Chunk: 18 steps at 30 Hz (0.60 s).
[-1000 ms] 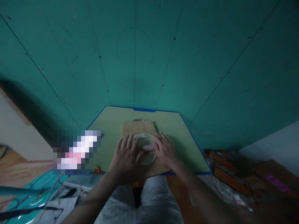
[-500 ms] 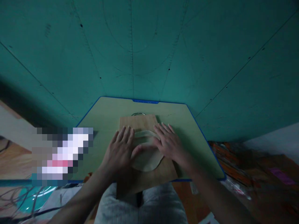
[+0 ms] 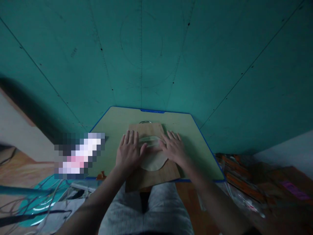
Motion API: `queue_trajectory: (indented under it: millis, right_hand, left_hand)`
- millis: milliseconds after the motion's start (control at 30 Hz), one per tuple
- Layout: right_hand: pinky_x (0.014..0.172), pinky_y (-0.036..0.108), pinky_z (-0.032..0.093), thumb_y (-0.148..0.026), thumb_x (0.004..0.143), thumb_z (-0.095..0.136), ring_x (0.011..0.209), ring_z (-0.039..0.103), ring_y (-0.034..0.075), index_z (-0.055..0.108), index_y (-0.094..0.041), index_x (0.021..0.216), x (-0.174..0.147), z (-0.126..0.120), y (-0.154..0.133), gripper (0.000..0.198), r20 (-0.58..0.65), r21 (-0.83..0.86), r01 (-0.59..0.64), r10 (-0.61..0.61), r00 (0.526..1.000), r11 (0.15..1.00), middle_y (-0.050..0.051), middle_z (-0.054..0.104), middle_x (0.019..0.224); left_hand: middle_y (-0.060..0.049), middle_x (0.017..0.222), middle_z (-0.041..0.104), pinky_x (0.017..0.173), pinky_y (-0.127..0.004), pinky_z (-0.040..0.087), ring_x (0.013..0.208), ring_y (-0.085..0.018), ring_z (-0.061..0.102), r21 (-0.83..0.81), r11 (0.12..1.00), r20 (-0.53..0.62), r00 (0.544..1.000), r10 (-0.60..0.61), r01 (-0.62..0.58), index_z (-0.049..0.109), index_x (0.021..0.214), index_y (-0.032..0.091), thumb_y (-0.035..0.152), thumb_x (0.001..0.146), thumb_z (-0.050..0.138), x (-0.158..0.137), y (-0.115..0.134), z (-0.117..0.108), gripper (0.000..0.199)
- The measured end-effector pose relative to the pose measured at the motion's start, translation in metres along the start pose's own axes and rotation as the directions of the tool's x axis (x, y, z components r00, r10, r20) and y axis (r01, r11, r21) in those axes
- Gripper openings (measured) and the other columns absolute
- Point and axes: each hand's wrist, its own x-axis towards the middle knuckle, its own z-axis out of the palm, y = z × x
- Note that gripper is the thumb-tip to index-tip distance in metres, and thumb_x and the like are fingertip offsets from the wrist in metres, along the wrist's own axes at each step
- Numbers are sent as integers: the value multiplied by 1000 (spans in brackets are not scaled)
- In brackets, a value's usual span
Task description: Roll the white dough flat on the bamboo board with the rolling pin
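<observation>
A flat, round sheet of dough lies on a wooden cutting board in front of me. Across the dough runs a dim, wood-coloured band that looks like a rolling pin; its ends are hidden under my hands. My left hand is laid flat at the left edge of the dough, fingers stretched forward and thumb pointing inward. On the right edge, my right hand lies palm down with its fingers spread. Neither hand is wrapped round anything that I can see.
The board rests on a pale folding table with a blue rim, its near end overhanging my lap. A green wall stands behind. Left are a blurred-out bright object and cables; boxes and packages lie right.
My view has shifted, so the table looks smaller and lower. Both hands have slid slightly forward over the dough, with the left thumb now nearer its far edge.
</observation>
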Motion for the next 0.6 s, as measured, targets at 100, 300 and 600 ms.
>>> queue_trajectory:
  millis: [100, 300, 600]
  right_hand:
    - [120, 56, 22, -46, 103, 39, 146, 34, 36, 45, -10, 149, -36, 2, 1, 59, -30, 7, 62, -61, 998, 998, 21, 42, 155]
    - [118, 56, 27, -46, 102, 38, 147, 33, 35, 45, -8, 149, -54, 7, 9, 61, -81, 48, 144, -139, 987, 988, 22, 41, 155]
    - [120, 54, 20, -54, 102, 39, 146, 34, 34, 43, -14, 151, 66, 17, 17, 64, 87, 116, 0, -10, 996, 993, 19, 42, 155]
  left_hand:
    - [-29, 145, 52, 113, -53, 39, 141, -41, 43, 8, 997, -66, 995, 78, -78, 48, 139, -4, 51, 101, 29, -35, 9, -8, 70]
    - [-31, 146, 50, 111, -54, 41, 139, -41, 46, 12, 985, -72, 982, 173, -173, 44, 141, -6, 58, 100, 27, -50, 6, -9, 78]
    - [-27, 149, 48, 111, -60, 36, 143, -43, 39, -19, 997, 212, 975, -68, 73, 49, 143, 5, 57, 100, 29, 51, -17, 19, 70]
